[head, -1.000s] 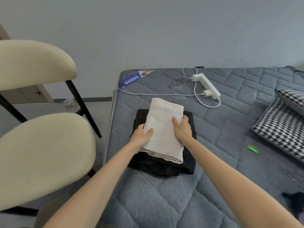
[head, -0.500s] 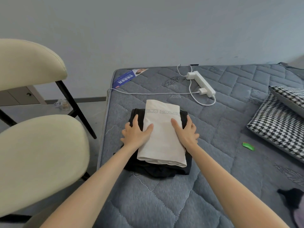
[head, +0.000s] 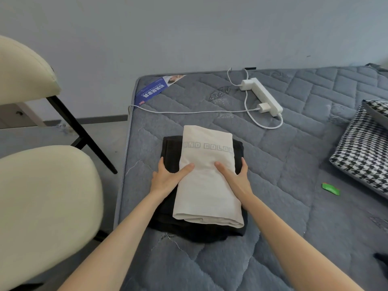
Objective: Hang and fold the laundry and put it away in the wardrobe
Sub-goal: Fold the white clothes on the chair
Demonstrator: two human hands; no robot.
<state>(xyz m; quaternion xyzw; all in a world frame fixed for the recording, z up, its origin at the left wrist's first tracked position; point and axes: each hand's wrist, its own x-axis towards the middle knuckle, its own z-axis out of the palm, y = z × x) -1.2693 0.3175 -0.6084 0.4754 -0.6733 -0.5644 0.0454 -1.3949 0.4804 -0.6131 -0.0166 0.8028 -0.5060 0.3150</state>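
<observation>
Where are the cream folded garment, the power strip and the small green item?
cream folded garment (head: 206, 185), head view, centre of its top face.
power strip (head: 263, 96), head view, middle of its white body.
small green item (head: 331, 188), head view, centre of it.

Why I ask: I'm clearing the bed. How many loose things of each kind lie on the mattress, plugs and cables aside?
Folded garments: 2 (cream garment on black garment)
Power strip: 1
Houndstooth pillows: 2
Green wrapper: 1
Dark cloth, cut off at frame edge: 1
Total: 7
</observation>
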